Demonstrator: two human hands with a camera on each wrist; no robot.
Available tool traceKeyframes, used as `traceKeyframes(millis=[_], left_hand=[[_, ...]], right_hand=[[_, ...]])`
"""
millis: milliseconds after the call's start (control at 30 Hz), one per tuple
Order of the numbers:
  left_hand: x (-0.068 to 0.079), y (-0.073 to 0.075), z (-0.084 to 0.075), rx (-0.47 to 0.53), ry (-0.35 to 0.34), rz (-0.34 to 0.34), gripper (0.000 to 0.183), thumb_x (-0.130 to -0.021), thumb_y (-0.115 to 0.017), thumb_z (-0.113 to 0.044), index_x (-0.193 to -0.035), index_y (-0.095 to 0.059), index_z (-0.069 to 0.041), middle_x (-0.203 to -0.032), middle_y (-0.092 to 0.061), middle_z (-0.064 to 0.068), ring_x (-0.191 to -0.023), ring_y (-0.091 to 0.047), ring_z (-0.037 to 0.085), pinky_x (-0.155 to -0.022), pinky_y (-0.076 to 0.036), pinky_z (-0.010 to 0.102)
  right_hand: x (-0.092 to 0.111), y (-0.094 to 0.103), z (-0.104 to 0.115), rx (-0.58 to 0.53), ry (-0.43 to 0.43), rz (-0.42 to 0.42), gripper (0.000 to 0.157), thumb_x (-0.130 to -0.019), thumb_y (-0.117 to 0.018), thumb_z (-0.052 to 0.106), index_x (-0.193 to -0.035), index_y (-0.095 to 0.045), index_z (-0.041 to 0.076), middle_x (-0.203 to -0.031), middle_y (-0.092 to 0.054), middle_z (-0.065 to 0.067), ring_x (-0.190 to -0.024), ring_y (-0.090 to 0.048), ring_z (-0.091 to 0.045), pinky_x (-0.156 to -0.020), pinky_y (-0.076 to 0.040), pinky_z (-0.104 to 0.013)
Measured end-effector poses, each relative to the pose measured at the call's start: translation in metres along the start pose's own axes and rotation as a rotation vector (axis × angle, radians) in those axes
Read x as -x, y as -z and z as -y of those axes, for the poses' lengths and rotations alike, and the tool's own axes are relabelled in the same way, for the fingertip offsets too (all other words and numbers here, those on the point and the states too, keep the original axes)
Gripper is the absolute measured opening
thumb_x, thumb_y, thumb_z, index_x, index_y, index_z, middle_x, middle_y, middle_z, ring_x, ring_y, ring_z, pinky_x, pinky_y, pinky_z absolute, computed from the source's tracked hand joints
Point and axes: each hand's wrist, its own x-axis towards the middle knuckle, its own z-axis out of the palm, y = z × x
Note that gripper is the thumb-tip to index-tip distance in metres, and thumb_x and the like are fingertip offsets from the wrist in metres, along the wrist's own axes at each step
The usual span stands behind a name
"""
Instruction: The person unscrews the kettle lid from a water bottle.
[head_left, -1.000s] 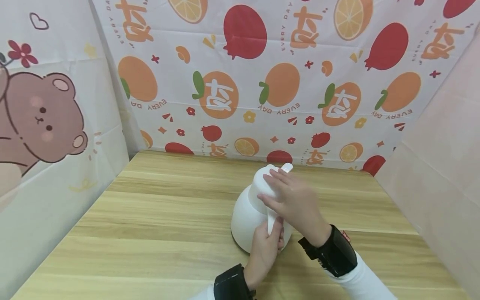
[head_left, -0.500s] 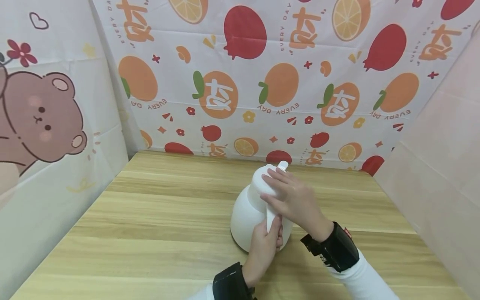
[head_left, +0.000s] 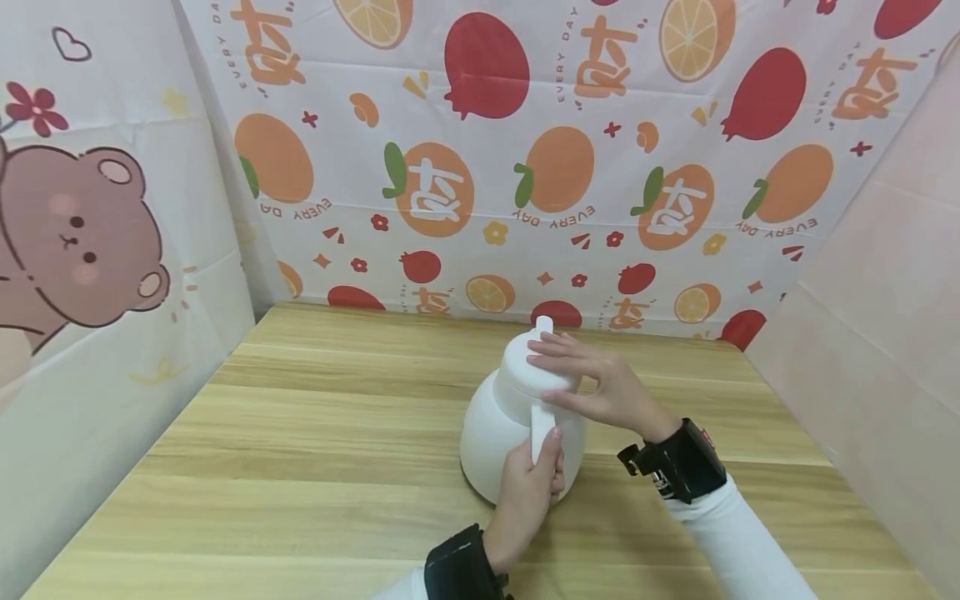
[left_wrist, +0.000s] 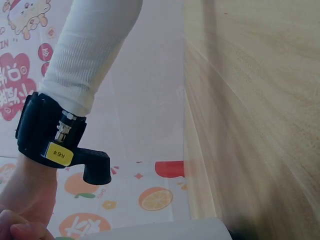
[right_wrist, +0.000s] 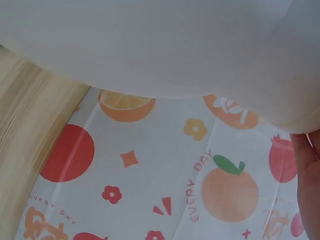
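Observation:
A white thermal jug (head_left: 487, 442) stands upright on the wooden table, with a rounded body and a white lid (head_left: 521, 362). My left hand (head_left: 521, 492) grips the jug's handle (head_left: 542, 429) from the near side. Over the right side of the lid lies my right hand (head_left: 607, 387), its fingers spread across the top and its thumb on the near side. A small white tab (head_left: 544, 324) sticks up at the lid's far edge. In the right wrist view the jug (right_wrist: 150, 50) fills the top, with part of the right hand (right_wrist: 309, 185) at the right edge.
The wooden tabletop (head_left: 300, 467) spreads around the jug. A fruit-print cloth (head_left: 495, 183) hangs behind its far edge. Pale cloths hang at both sides, the left one (head_left: 195, 250) with a printed bear. Both wrists wear black bands (head_left: 686, 462).
The lid's tab has swung from right to left, the lid turning with my right hand. That hand's wrist has moved up and right. My left hand and the jug's body stay put.

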Motion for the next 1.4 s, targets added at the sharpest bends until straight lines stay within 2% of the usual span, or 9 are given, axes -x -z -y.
traceKeyframes(millis=[167, 400, 467, 567, 767, 967, 1167, 1267, 1400], left_hand=[[0.001, 0.000, -0.001, 0.010, 0.009, -0.007, 0.052, -0.099, -0.045, -0.028, -0.081, -0.046, 0.021, -0.053, -0.038, 0.000, -0.044, -0.034, 0.002, -0.043, -0.030, 0.012], [0.001, 0.001, 0.000, 0.026, 0.031, -0.009, 0.050, -0.099, -0.045, -0.025, -0.080, -0.044, 0.022, -0.053, -0.037, -0.002, -0.043, -0.033, 0.001, -0.042, -0.030, 0.013], [0.001, 0.001, 0.001, 0.025, 0.038, -0.006, 0.051, -0.100, -0.044, -0.025, -0.080, -0.044, 0.022, -0.052, -0.037, -0.003, -0.043, -0.032, 0.001, -0.042, -0.029, 0.013], [-0.001, 0.000, 0.002, 0.023, 0.040, -0.002, 0.053, -0.100, -0.044, -0.026, -0.079, -0.044, 0.022, -0.051, -0.037, -0.003, -0.043, -0.032, 0.001, -0.042, -0.030, 0.013], [-0.001, 0.001, 0.002, 0.009, 0.035, 0.007, 0.052, -0.100, -0.042, -0.026, -0.081, -0.045, 0.022, -0.054, -0.039, -0.002, -0.045, -0.034, 0.001, -0.043, -0.031, 0.012], [-0.001, 0.002, 0.001, 0.000, 0.027, 0.012, 0.052, -0.100, -0.042, -0.027, -0.082, -0.045, 0.022, -0.056, -0.040, -0.003, -0.045, -0.034, 0.000, -0.042, -0.030, 0.011], [-0.002, 0.001, 0.002, -0.003, 0.023, 0.007, 0.052, -0.100, -0.043, -0.028, -0.082, -0.045, 0.021, -0.057, -0.041, -0.002, -0.046, -0.035, 0.000, -0.043, -0.031, 0.011], [-0.003, 0.000, 0.003, -0.007, 0.021, 0.008, 0.053, -0.100, -0.042, -0.029, -0.082, -0.046, 0.021, -0.057, -0.042, -0.002, -0.046, -0.036, 0.001, -0.043, -0.032, 0.010], [-0.003, 0.001, 0.003, -0.008, 0.017, 0.004, 0.053, -0.100, -0.042, -0.029, -0.081, -0.045, 0.021, -0.056, -0.041, -0.001, -0.046, -0.035, 0.001, -0.042, -0.031, 0.011]], right_hand=[[-0.002, -0.002, 0.008, 0.027, 0.020, -0.038, 0.045, -0.072, -0.079, 0.018, -0.115, -0.069, 0.007, -0.125, -0.067, -0.019, -0.127, -0.053, -0.030, -0.103, -0.045, -0.051], [-0.013, -0.015, 0.040, 0.461, 0.057, -0.196, 0.049, -0.071, -0.078, 0.038, -0.110, -0.071, 0.009, -0.113, -0.073, -0.014, -0.106, -0.067, -0.028, -0.082, -0.059, -0.043], [-0.015, -0.018, 0.044, 0.529, 0.054, -0.222, 0.047, -0.069, -0.079, 0.039, -0.106, -0.073, 0.010, -0.108, -0.075, -0.013, -0.101, -0.069, -0.027, -0.079, -0.060, -0.042], [-0.015, -0.019, 0.045, 0.555, 0.036, -0.234, 0.045, -0.068, -0.081, 0.037, -0.104, -0.074, 0.011, -0.103, -0.077, -0.011, -0.099, -0.070, -0.027, -0.079, -0.060, -0.042], [-0.011, -0.015, 0.037, 0.452, 0.061, -0.204, 0.044, -0.067, -0.081, 0.033, -0.105, -0.075, 0.011, -0.103, -0.078, -0.012, -0.104, -0.068, -0.028, -0.082, -0.059, -0.044], [-0.007, -0.007, 0.021, 0.219, 0.098, -0.116, 0.041, -0.071, -0.080, 0.023, -0.108, -0.073, 0.007, -0.111, -0.075, -0.015, -0.113, -0.063, -0.031, -0.089, -0.055, -0.047], [-0.003, 0.006, 0.005, -0.071, -0.025, 0.066, 0.040, -0.077, -0.075, 0.015, -0.116, -0.069, 0.006, -0.125, -0.067, -0.019, -0.130, -0.050, -0.031, -0.108, -0.039, -0.054], [-0.003, 0.009, 0.003, -0.124, -0.064, 0.100, 0.040, -0.079, -0.074, 0.017, -0.117, -0.068, 0.006, -0.128, -0.065, -0.019, -0.132, -0.047, -0.031, -0.110, -0.035, -0.056], [-0.005, 0.011, 0.008, -0.103, -0.054, 0.103, 0.038, -0.080, -0.073, 0.016, -0.116, -0.068, 0.007, -0.128, -0.065, -0.019, -0.131, -0.048, -0.032, -0.108, -0.038, -0.057]])
